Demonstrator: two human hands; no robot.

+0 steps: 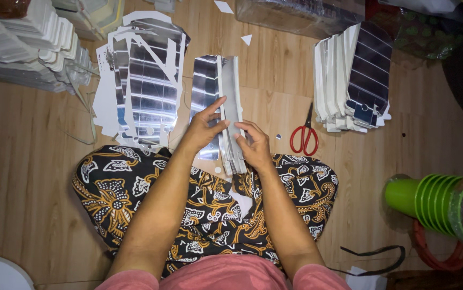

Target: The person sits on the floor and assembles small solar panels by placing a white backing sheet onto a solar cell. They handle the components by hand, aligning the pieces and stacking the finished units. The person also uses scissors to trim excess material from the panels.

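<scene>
Both hands — left hand (203,128), right hand (253,144) — grip closed on silver card stack (230,102).

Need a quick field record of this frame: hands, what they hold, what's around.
setting: person sitting cross-legged on wooden floor
left hand: on the left face of a stack of silver card pieces, thumb across its top edge
right hand: gripping the near end of the same stack
left of the hands: loose silver cutout sheets
right of the hands: red scissors, fanned pile of folded pieces
far right: green plastic stack
</scene>
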